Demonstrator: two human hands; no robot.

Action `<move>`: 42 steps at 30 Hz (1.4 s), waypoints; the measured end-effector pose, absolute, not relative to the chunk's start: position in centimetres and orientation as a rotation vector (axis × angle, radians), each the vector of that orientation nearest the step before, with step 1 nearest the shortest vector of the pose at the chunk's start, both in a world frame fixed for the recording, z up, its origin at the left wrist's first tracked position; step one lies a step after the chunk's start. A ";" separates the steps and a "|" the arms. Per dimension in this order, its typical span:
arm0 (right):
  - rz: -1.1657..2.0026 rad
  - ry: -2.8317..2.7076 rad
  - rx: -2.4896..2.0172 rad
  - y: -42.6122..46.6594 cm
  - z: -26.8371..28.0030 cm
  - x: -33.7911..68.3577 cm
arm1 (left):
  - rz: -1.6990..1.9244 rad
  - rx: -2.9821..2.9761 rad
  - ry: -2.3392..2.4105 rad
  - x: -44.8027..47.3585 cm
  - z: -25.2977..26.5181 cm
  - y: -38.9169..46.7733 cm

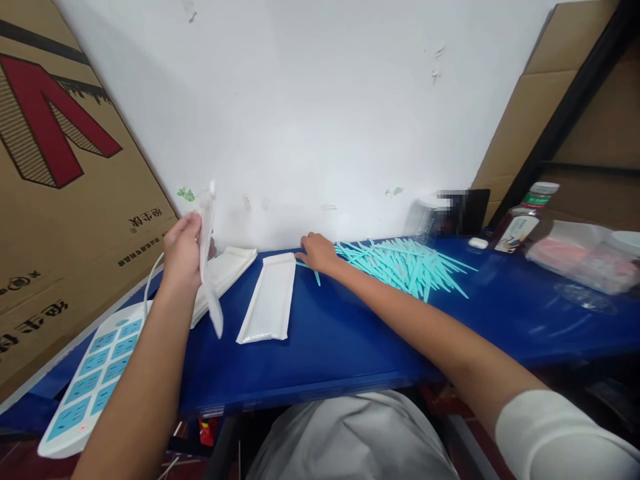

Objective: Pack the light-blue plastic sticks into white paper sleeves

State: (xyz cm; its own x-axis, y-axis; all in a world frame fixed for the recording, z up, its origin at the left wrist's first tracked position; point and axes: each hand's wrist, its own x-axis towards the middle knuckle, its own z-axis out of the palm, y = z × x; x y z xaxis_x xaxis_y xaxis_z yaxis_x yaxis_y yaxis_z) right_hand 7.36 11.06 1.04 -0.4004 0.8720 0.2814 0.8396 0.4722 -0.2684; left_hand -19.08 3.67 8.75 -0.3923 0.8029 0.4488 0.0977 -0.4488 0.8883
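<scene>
Raised above the left part of the blue table, my left hand grips a thin white packet, held on edge. Behind and below it lies a stack of similar white packets, partly covered by the hand. Another white packet lies flat on the table between my hands. My right hand is low over the table with curled fingers, closed around slim teal sticks whose ends poke out beneath it. To its right spreads a loose pile of teal sticks.
A white power strip with blue sockets lies at the left, beside a large cardboard box. At the right stand a dark bottle, a clear container and a bag with pink contents. A white wall bounds the table's back.
</scene>
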 end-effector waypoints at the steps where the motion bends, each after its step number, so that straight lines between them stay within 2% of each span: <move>1: 0.105 -2.369 -1.466 11.3 1.1 8.0 | 1.811 1.270 1.171 -18.8 8.8 3.6; 5: 0.086 -2.485 -1.528 11.7 1.0 9.2 | 1.542 1.284 1.098 -16.6 8.1 3.0; 10: 0.102 -2.572 -1.636 10.6 1.1 8.8 | 1.293 1.407 1.385 -14.7 6.0 3.2; 15: 0.150 -2.625 -1.755 8.7 2.0 9.9 | 1.054 1.787 1.647 -13.9 4.6 3.2; 19: 0.177 -2.647 -1.795 6.9 2.3 12.1 | 0.730 2.084 1.645 -12.4 3.7 2.4; 27: 0.030 -2.393 -1.761 5.3 0.5 12.6 | 0.243 2.504 1.556 -10.7 1.6 1.3; 34: 0.111 -2.400 -1.846 5.7 0.5 14.3 | 0.177 2.573 1.393 -11.0 1.2 0.9; 42: 0.348 -2.505 -1.763 4.9 1.5 20.0 | 0.351 2.632 1.184 -8.0 1.1 -0.4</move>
